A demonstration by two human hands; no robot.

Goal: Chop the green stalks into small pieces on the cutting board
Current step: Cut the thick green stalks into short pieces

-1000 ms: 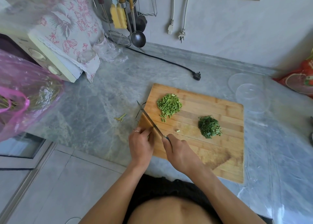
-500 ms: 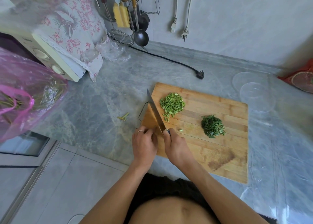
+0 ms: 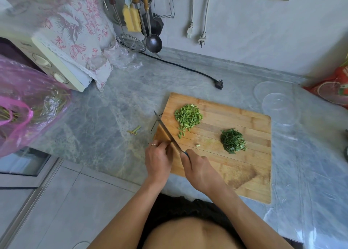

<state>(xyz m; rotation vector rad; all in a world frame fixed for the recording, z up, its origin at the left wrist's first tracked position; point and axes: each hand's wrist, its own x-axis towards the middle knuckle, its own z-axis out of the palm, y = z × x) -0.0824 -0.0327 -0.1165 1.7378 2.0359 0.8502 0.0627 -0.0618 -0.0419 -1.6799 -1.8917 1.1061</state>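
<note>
Knife (image 3: 165, 131) tilted flatter; right hand (image 3: 199, 170) grips it, left hand (image 3: 159, 159) seemingly curled (contents hidden).

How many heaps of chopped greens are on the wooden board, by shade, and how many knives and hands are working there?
Light green heaps: 1
Dark green heaps: 1
Knives: 1
Hands: 2, the left hand and the right hand
Total: 5
</note>
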